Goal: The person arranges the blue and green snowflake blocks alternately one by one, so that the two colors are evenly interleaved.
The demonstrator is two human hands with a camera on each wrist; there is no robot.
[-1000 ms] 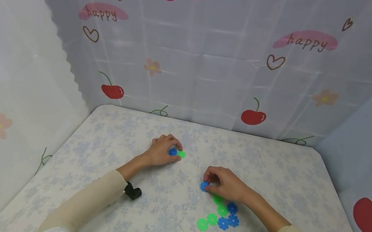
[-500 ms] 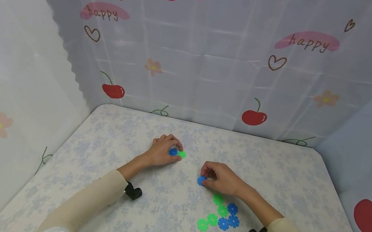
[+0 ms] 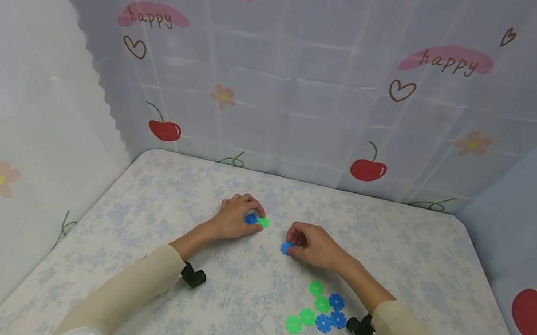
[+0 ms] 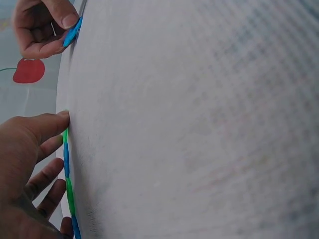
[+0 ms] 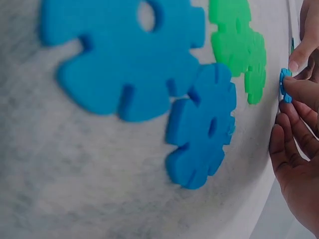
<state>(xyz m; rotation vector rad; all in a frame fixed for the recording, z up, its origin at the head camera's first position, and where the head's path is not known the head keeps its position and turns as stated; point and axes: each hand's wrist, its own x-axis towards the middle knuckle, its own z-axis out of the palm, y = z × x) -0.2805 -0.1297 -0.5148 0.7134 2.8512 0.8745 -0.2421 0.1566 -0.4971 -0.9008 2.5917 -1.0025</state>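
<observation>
My left hand (image 3: 231, 220) rests on the table, thumb and fingers curled round a row of joined snowflake discs (image 4: 70, 196). Blue and green alternate along that row, and a green disc (image 3: 264, 222) forms its near end between thumb and forefinger. The palm hides part of the row in the head view. To its right, my right hand (image 3: 316, 246) pinches a single blue snowflake disc (image 3: 285, 248) between thumb and fingers. The left wrist view shows this blue disc (image 4: 73, 33) tilted and apart from the row.
Loose green discs (image 3: 307, 317) and blue discs (image 3: 323, 323) lie flat in a cluster below my right forearm. A pale patterned cloth covers the table (image 3: 204, 320). Curtains with cherry prints (image 3: 285, 89) enclose the back and sides.
The right hand has moved up and left across the table with the blue disc, away from the loose cluster and closer to the left hand. The left hand has stayed in place.
</observation>
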